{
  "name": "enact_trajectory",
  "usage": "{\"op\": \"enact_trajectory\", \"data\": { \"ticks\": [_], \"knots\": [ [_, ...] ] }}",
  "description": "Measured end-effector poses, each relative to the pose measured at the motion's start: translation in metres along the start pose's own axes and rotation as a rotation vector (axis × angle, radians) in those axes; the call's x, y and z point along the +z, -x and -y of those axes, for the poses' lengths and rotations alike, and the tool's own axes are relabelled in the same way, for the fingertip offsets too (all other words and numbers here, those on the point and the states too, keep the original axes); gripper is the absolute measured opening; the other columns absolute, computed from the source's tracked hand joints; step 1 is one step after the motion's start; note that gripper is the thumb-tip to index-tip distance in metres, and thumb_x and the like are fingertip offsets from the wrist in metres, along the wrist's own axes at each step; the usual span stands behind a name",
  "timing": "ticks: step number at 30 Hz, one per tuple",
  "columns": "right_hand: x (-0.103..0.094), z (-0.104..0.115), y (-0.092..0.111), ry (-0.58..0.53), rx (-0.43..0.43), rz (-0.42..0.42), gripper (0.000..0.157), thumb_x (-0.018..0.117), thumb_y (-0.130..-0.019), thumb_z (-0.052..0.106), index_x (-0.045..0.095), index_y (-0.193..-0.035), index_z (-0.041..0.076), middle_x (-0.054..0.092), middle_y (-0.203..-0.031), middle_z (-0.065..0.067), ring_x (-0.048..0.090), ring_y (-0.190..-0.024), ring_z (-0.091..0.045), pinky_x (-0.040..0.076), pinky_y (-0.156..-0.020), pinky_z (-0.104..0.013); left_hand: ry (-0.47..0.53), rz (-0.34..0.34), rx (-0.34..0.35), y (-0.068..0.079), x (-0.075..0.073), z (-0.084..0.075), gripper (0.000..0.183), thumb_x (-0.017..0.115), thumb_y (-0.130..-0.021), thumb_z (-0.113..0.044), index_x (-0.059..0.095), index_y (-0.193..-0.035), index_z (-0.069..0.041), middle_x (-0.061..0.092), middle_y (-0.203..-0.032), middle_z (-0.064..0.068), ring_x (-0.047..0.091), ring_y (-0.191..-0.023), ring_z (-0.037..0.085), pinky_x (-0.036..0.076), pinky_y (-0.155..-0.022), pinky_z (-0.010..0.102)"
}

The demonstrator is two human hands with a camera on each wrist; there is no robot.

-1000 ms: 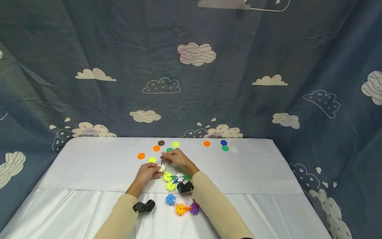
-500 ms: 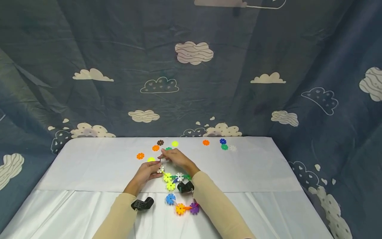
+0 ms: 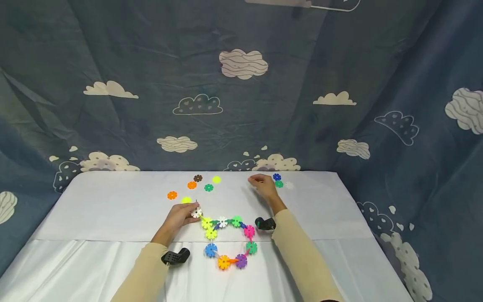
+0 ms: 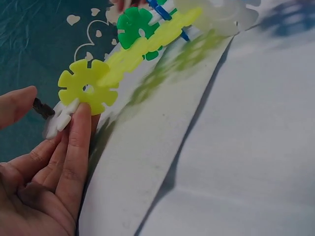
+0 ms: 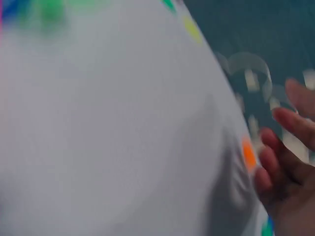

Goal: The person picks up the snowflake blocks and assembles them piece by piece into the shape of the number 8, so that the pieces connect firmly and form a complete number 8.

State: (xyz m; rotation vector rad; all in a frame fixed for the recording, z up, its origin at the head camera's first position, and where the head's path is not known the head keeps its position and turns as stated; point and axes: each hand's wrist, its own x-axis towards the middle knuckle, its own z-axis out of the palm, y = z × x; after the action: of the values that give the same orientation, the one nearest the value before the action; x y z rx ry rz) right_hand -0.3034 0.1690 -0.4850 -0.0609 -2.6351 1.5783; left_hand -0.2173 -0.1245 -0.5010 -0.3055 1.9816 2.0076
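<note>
My left hand [image 3: 177, 219] pinches a white notched flower disc [image 3: 196, 212] at the left end of a linked chain. A dark brown disc [image 4: 43, 108] is joined to that white one, close to my thumb, and a yellow disc [image 4: 81, 87] sits on its other side. The chain curves in a loop on the table, through blue, orange and purple discs [image 3: 241, 261] to green and pink ones. Above the back right of the table, my right hand [image 3: 266, 187] holds nothing visible, its fingers loosely bent near an orange disc [image 5: 249, 153].
Loose discs lie along the back left, among them orange [image 3: 172, 195], brown [image 3: 198, 178], green [image 3: 209, 187] and yellow [image 3: 216, 180] ones. At the back right are a blue disc [image 3: 277, 177], a green disc [image 3: 279, 184] and a white disc [image 3: 289, 185]. Behind the table hangs a cloud-patterned curtain [image 3: 203, 138].
My right hand has left the brown piece beside my left hand and moved right toward the loose orange disc. The left hand stays on the white disc. The loop's right side is now uncovered.
</note>
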Motion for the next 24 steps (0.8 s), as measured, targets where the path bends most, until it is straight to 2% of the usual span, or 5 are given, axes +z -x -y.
{"op": "enact_trajectory", "data": {
  "ticks": [3, 6, 11, 16, 24],
  "knots": [
    [-0.033, -0.024, -0.003, 0.087, 0.094, -0.183, 0.028, 0.070, -0.087, 0.014, 0.068, -0.109, -0.002, 0.062, -0.100, -0.018, 0.056, -0.090, -0.028, 0.049, -0.078, -0.036, -0.008, -0.010, 0.003, -0.001, -0.001, 0.001, 0.045, 0.056, -0.098, -0.022, 0.051, -0.131, 0.009, 0.050, -0.131, 0.022, 0.053, -0.112, 0.026, 0.056, -0.085, 0.029],
    [-0.059, -0.045, -0.004, 0.138, 0.210, -0.276, 0.035, 0.067, -0.088, 0.011, 0.062, -0.119, -0.004, 0.057, -0.113, -0.022, 0.052, -0.105, -0.034, 0.046, -0.093, -0.045, -0.009, -0.011, 0.004, -0.001, -0.002, 0.002, 0.047, 0.057, -0.098, -0.023, 0.051, -0.132, 0.009, 0.050, -0.130, 0.022, 0.055, -0.110, 0.025, 0.056, -0.084, 0.029],
    [-0.081, -0.063, -0.003, 0.246, 0.307, -0.229, 0.039, 0.065, -0.091, 0.010, 0.056, -0.125, -0.005, 0.052, -0.128, -0.023, 0.047, -0.121, -0.037, 0.039, -0.106, -0.047, 0.001, -0.008, 0.006, -0.001, -0.003, 0.003, 0.047, 0.057, -0.098, -0.024, 0.051, -0.131, 0.009, 0.051, -0.130, 0.022, 0.054, -0.109, 0.024, 0.056, -0.084, 0.029],
    [-0.084, -0.064, -0.007, 0.313, 0.283, -0.187, 0.033, 0.068, -0.090, 0.010, 0.057, -0.118, -0.003, 0.055, -0.111, -0.020, 0.050, -0.104, -0.033, 0.045, -0.093, -0.046, 0.000, -0.012, 0.004, 0.000, -0.004, 0.002, 0.048, 0.057, -0.098, -0.025, 0.051, -0.132, 0.008, 0.050, -0.132, 0.022, 0.054, -0.111, 0.025, 0.055, -0.085, 0.029],
    [-0.076, -0.053, 0.000, 0.155, 0.209, -0.245, 0.024, 0.064, -0.090, 0.002, 0.062, -0.114, -0.001, 0.056, -0.100, -0.016, 0.052, -0.090, -0.025, 0.049, -0.073, -0.029, 0.013, -0.017, -0.002, -0.003, -0.002, 0.004, 0.046, 0.058, -0.097, -0.023, 0.052, -0.130, 0.009, 0.053, -0.128, 0.021, 0.058, -0.106, 0.023, 0.056, -0.084, 0.030]
  ]
}}
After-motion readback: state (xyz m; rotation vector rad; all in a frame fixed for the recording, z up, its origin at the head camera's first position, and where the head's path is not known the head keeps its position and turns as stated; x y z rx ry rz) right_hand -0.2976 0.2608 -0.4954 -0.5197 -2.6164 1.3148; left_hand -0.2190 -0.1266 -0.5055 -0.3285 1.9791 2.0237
